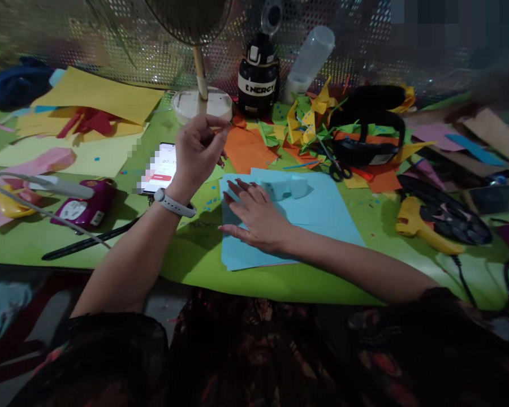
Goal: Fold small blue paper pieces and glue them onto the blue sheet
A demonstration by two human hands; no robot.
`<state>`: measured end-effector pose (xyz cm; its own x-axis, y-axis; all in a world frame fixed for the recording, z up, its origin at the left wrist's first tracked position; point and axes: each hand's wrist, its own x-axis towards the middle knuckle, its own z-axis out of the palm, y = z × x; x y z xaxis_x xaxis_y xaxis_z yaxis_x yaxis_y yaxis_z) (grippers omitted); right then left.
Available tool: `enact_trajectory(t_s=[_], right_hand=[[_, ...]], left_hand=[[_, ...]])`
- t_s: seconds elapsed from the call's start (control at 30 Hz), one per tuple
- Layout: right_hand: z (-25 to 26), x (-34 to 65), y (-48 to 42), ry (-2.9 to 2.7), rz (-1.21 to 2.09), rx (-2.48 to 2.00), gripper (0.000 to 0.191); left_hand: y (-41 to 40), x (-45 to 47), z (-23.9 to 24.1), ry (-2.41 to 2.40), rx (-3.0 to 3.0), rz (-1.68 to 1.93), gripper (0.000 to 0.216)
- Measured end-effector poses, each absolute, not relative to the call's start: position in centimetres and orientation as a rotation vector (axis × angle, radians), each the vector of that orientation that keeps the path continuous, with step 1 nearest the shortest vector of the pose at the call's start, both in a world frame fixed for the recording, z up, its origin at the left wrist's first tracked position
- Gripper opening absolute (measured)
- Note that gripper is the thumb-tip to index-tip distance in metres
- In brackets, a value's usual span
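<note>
My right hand (257,217) lies flat with fingers spread on light blue paper sheets (322,220). Just beyond its fingertips sits a folded light blue paper piece (290,186). My left hand (201,147) is raised over the table to the left of the sheets, a pale watch band on its wrist. Its thumb and index finger come together in a pinch; whatever is between them, if anything, is too small to make out. Small blue paper bits (212,203) are scattered between the two hands. A lit phone (161,167) is partly covered by my left wrist.
Behind stand a fan base (201,104), a black bottle (258,85) and a tilted clear bottle (311,56). Scissors (339,169) lie beside orange paper (246,150). At right rests a yellow glue gun (424,226); at left, a purple device (87,203) and yellow paper (102,96).
</note>
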<state>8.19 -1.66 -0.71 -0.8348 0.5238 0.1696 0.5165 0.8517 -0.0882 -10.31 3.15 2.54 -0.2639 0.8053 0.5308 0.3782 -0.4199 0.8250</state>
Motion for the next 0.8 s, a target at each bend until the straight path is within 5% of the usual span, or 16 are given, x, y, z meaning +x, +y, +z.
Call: enact_trajectory(t_s=[0.23,0.8], right_hand=[[-3.1,7.6,-1.3,-2.877,0.108,-0.671,0.084],[-2.6,7.0,-1.2,-2.851,0.031,-0.797,0.076]], left_hand=[[3.1,-10.5,3.0,1.428,1.598,1.758,0.013],[3.5,-10.8,1.9,1.498,1.583,1.648,0.032]])
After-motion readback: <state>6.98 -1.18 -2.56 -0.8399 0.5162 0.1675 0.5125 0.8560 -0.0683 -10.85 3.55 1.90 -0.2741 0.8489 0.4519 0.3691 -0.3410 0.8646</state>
